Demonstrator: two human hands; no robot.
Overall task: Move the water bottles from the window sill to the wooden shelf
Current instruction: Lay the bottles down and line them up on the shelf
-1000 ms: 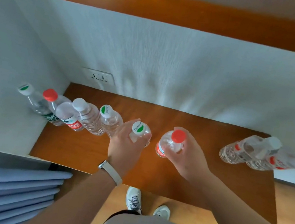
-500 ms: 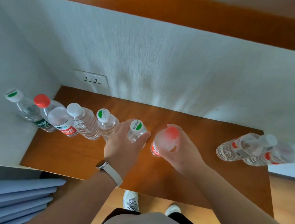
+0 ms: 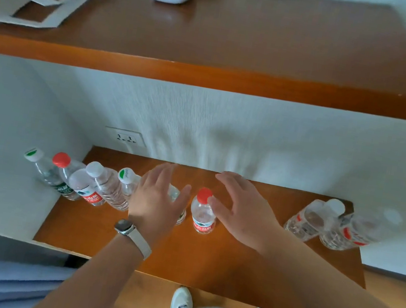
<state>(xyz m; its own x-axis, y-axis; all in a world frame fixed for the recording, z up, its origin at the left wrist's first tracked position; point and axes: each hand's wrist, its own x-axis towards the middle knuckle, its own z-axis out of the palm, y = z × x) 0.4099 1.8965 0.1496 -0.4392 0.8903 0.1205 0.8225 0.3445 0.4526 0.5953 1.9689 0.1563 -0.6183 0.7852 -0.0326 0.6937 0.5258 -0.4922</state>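
So, both hands are wide open and holding nothing. My left hand (image 3: pixel 159 200) hangs flat over a clear bottle (image 3: pixel 175 194) that's mostly hidden under the palm. The right hand (image 3: pixel 242 214) has its fingers spread, with the thumb just beside the neck of the red-capped bottle (image 3: pixel 203 215) standing between the 2 hands. Both bottles are upright on the wooden shelf (image 3: pixel 232 263). 4 more bottles (image 3: pixel 107 186) line up left of the left hand, and a cluster of bottles (image 3: pixel 311 221) sits well right of the right hand. I'd guess we're far along, but the window sill's out of view, so no idea what's left.
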